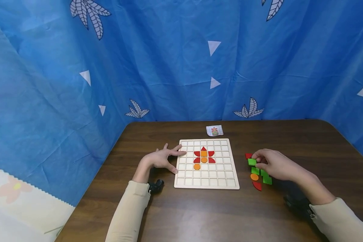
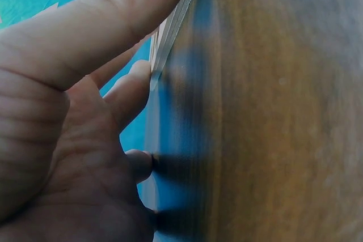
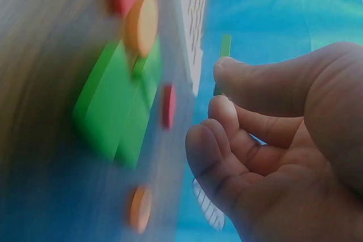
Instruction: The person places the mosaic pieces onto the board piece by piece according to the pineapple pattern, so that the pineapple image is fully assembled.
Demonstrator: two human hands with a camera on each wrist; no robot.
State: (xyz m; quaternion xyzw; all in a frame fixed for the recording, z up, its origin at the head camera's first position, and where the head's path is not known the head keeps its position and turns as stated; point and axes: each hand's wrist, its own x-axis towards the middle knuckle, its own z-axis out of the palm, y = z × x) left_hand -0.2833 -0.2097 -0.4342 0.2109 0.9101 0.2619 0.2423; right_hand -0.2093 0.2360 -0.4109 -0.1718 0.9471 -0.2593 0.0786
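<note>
A pale wooden grid board lies on the table. Red pieces, an orange square and two orange discs sit in its cells. My left hand, fingers spread, rests at the board's left edge, thumb and fingertips touching it. Right of the board, my right hand pinches a green square tile between thumb and fingers. In the right wrist view that tile appears edge-on, above the table. Below it lie several green tiles, an orange disc and red pieces.
Behind the board lies a small printed card showing a coloured pattern on a grid. The dark wooden table ends at a blue curtain. A pale cloth with a flower print shows at lower left.
</note>
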